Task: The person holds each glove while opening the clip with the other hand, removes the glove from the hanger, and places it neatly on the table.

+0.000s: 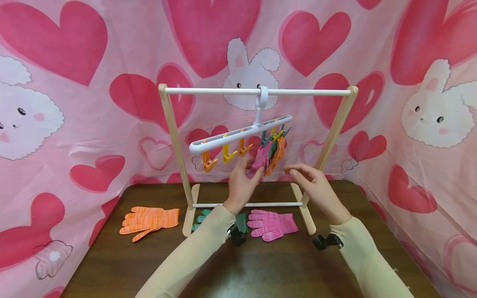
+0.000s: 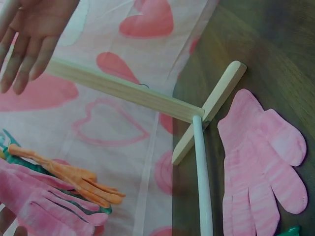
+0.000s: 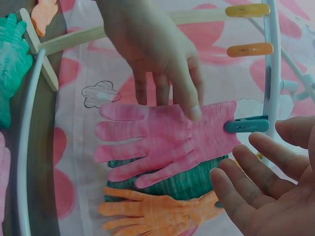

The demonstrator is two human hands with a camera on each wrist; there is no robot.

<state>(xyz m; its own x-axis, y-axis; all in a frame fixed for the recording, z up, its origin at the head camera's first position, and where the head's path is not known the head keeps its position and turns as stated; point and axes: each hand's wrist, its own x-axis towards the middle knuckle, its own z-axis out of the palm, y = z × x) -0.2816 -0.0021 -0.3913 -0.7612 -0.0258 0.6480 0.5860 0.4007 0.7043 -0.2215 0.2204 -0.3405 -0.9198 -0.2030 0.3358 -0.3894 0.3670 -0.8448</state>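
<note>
A pink glove [image 3: 157, 130] hangs by its cuff from a teal clip [image 3: 246, 126] on the white hanger [image 1: 231, 137]. My left hand [image 1: 240, 186] holds this glove near the cuff, thumb on the near face and fingers behind it. Beyond it hang a green glove [image 3: 182, 183] and an orange glove [image 3: 152, 211], close together. To the right of the hanging gloves my right hand [image 1: 322, 192] is apart from them, fingers loosely bent with nothing in them. Orange and yellow clips, among them a yellow clip [image 1: 228, 154], dangle bare from the hanger's left half.
The hanger hooks over the white top bar [image 1: 313, 92] of a wooden stand [image 1: 173, 140]. On the brown table [image 1: 275, 269] lie an orange glove [image 1: 149, 219], a green glove [image 1: 242, 223] partly hidden by my left arm, and a pink glove [image 1: 272, 224].
</note>
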